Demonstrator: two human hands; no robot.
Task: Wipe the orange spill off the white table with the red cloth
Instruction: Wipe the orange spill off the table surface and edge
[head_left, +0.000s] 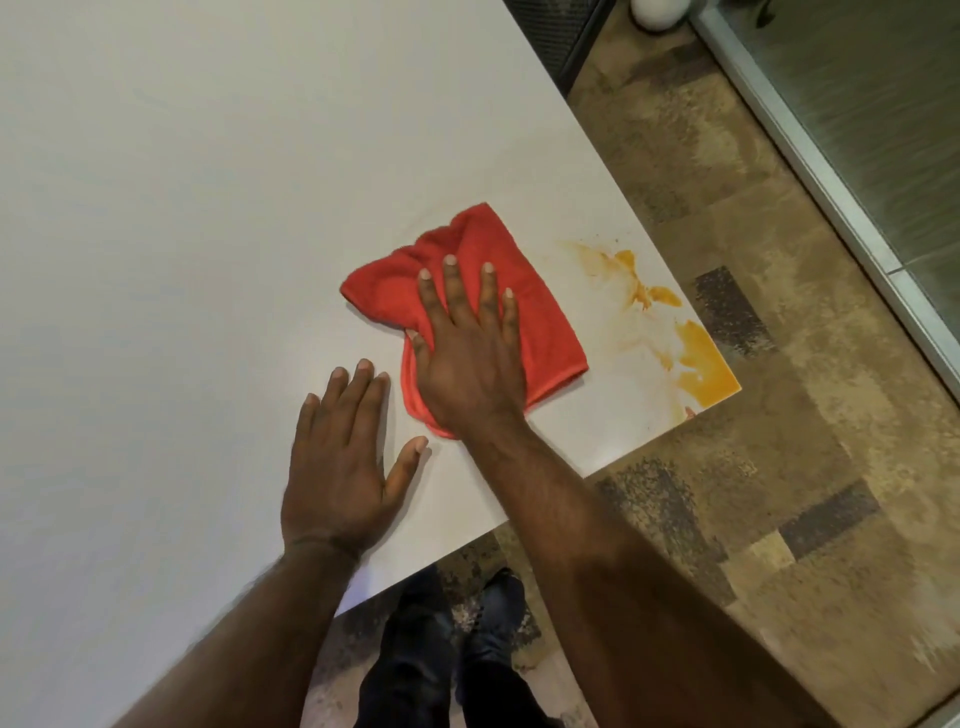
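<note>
The orange spill (670, 322) sits right of centre in the frame, at the corner of the white surface (182, 208): a thick wet patch at the very corner, two smaller blobs above it, and pale smeared streaks fanning toward the middle. The red cloth (545, 322) lies bunched and partly folded just left of the streaks, its right edge near them but not on the thick patches. The right hand (467, 358) presses flat on the cloth, fingers spread and extended, palm pinning it rather than clutching it. The left hand (340, 467) rests flat and released on the bare surface at lower centre, holding nothing, seemingly bracing

To wipe well, the cloth should probably sweep right over the blobs and then draw back toward the middle, since the heaviest patch reaches the edge and an outward stroke would likely push liquid onto the patterned floor (753, 493) below. Even pressure across the whole palm should help lift the faint streaks. The cloth looks thin; turning a clean fold onto the spill may avoid smearing. The far end of the spill, by the edge, is the likely place to miss
</note>
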